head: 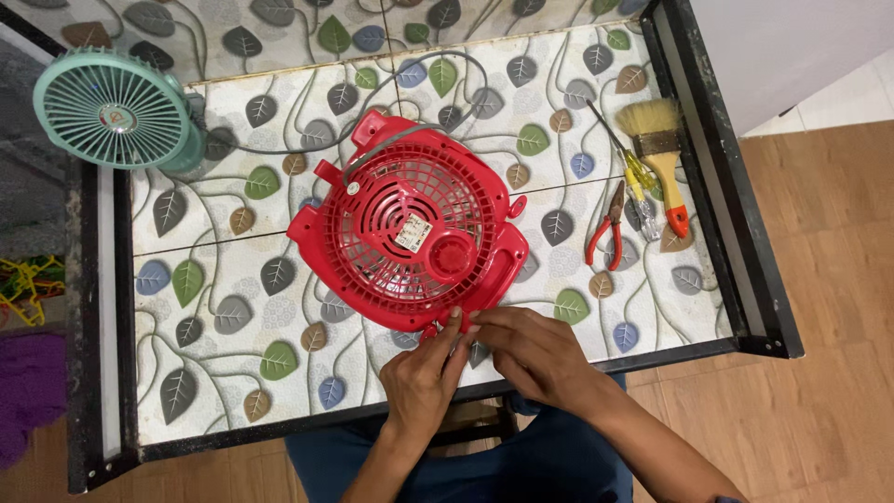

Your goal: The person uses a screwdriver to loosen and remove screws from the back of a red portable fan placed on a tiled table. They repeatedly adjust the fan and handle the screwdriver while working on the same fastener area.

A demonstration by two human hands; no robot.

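Here both hands pinch the near edge of the red fan housing [410, 233] lying grille-up mid-surface: left hand [424, 373], right hand [531, 349], fingertips together. Better to brace the housing flat while working that small edge part; pliers [607, 226] lie right.

left hand [421, 377]: bare, no glove, no ring or watch to be seen.
right hand [531, 352]: bare, no glove, no ring.
forearms: both uncovered up to the picture's lower edge, no sleeve cuffs showing.
wrists: plain, no band or strap.
legs: dark blue trousers [540, 466], smooth cloth, seen below the near edge of the surface.
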